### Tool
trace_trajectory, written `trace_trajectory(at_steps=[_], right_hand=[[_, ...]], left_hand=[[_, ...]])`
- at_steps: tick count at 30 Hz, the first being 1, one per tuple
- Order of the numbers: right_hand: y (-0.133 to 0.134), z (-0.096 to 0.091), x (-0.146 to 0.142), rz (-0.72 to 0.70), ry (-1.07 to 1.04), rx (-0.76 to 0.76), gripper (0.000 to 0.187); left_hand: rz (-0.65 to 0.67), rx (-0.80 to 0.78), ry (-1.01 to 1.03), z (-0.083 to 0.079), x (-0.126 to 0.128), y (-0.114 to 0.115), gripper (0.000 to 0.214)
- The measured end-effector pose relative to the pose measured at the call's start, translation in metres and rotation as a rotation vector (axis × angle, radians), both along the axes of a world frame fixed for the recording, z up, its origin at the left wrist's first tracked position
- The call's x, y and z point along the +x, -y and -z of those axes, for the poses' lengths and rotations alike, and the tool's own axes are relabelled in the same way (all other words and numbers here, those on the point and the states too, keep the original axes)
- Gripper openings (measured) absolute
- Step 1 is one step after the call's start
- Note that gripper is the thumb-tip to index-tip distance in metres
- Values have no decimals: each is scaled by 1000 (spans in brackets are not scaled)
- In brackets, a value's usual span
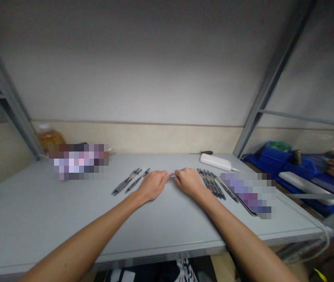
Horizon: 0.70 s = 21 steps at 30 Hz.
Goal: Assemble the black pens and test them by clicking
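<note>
1. Pen piece is spanning my left hand and right hand, over the table.
2. Both are pinching it (my fingers are hiding its ends).
3. Gray pens are lying on either side.

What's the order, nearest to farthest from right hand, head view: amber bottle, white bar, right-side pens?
1. Right-side pens: just right of the right hand.
2. White bar: beyond those pens.
3. Amber bottle: far left, back.

On a desk, pens lay beside the left hand, more pens beside the right hand; a screwdriver sat behind, a bottle rear left.
</note>
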State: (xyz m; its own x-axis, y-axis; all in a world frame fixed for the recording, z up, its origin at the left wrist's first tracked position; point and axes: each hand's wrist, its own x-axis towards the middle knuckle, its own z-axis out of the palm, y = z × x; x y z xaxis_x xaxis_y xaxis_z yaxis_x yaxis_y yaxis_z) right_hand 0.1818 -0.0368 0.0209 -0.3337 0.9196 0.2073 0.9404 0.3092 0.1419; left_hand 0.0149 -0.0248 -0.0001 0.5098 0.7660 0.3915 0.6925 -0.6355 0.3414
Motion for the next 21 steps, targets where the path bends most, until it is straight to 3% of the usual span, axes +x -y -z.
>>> trace_trajectory(at_steps=[5, 9, 16, 21], right_hand=[[-4, 3, 8, 55, -72, -1, 35], [-6, 3, 12, -123, -220, 38, 40], [-10, 3, 15, -335, -317, 144, 21], [-10, 1, 20, -250, -501, 114, 29]], left_hand=[[62, -24, 285, -4, -6, -2, 20], [19, -119, 479, -3, -10, -9, 17], [27, -334, 712, 4, -13, -22, 24], [35, -446, 858, 8, -12, -25, 27]])
